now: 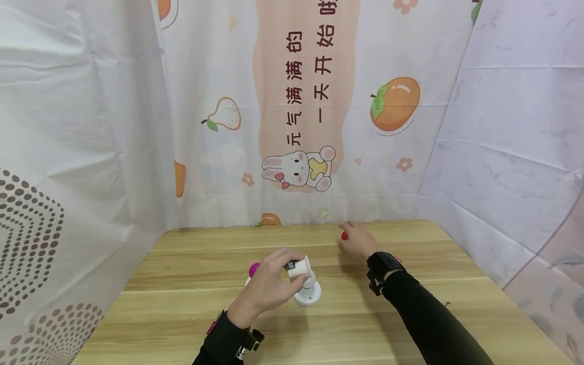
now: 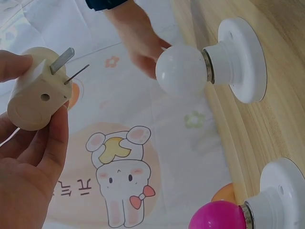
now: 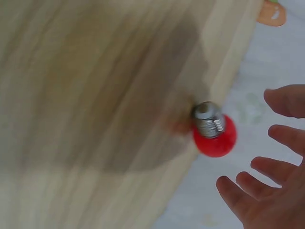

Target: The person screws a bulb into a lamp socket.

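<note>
My left hand (image 1: 272,281) grips a white plug-like fitting (image 2: 40,93) between thumb and fingers. Two metal prongs, one of them broad and flat, stick out of the fitting. Close by it in the left wrist view, a white bulb (image 2: 180,69) sits screwed into a round white lamp holder (image 2: 255,62). A magenta bulb (image 2: 218,217) occupies a second holder (image 2: 281,191), partly behind my left hand in the head view. At the far edge of the table, my right hand (image 1: 359,241) reaches beside a red bulb (image 3: 217,138), fingers spread, with the bulb's metal screw base showing.
The wood-grain table (image 1: 182,299) ends at a printed curtain (image 1: 219,167) with fruit, a rabbit and writing. Pale curtains hang along the left (image 1: 100,126) and right (image 1: 511,126) sides.
</note>
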Demonstrator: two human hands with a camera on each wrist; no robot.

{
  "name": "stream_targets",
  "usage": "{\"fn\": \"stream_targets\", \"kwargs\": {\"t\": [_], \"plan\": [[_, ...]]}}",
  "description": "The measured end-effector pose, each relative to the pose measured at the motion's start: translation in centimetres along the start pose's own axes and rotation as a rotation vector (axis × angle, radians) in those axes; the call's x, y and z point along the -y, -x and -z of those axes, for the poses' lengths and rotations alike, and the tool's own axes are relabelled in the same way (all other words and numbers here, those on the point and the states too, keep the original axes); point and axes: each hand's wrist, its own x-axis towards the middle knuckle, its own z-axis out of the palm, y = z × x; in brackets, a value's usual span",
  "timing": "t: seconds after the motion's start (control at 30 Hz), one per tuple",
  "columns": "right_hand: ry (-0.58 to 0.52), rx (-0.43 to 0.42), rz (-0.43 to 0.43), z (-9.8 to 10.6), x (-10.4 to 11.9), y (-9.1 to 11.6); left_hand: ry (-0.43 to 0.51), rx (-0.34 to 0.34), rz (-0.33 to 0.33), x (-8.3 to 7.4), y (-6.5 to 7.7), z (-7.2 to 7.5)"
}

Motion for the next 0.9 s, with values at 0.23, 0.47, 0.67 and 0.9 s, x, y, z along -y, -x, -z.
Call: {"fn": "stream_targets", "kwargs": {"t": [0.23, 0.47, 0.67, 0.9], "plan": [[-0.001, 0.070, 0.033, -1.3, -1.6, 0.2, 0.000, -0.008, -0.018, 0.0, -0.2, 0.0], [-0.016, 0.064, 0.039, -1.8, -2.0, 0.3, 0.008, -0.001, -0.021, 0.1, -0.1, -0.1], [0.010, -0.016, 0.005, -1.7, -1.9, 0.2, 0.007, 0.002, -0.024, 0.2, -0.1, -0.2], [0.028, -0.018, -0.028, -1.7, -1.9, 0.6, 0.007, 0.007, -0.013, 0.2, 0.0, -0.2]]}}
